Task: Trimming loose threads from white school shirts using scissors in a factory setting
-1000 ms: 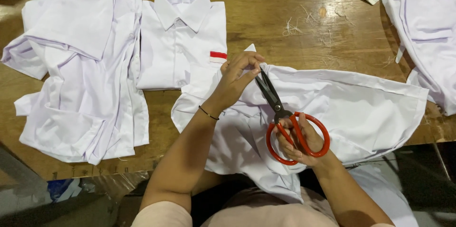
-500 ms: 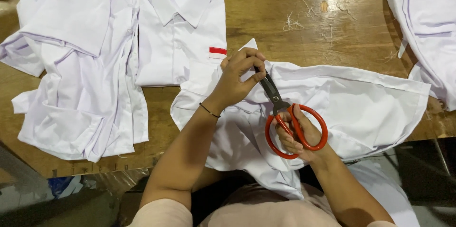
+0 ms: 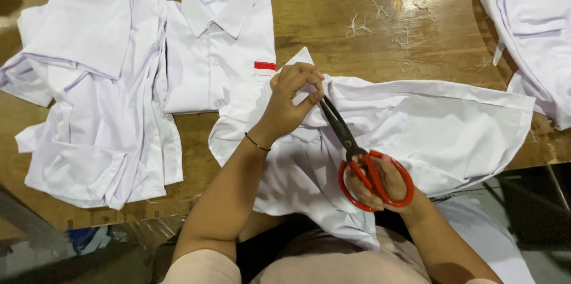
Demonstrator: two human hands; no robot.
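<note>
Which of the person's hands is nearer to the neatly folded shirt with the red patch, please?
Left. The left hand pinches white fabric just right of the folded shirt; the right hand holds the scissors farther away, lower right.

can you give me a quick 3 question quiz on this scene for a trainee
1. Which hand holds the scissors?
2. True or false: the left hand pinches the white shirt near the blade tips.
3. The folded shirt bears a patch of which colours? A) blue and yellow B) red and white C) green

Key:
1. The right hand, fingers through the red handles.
2. True.
3. B.
</note>
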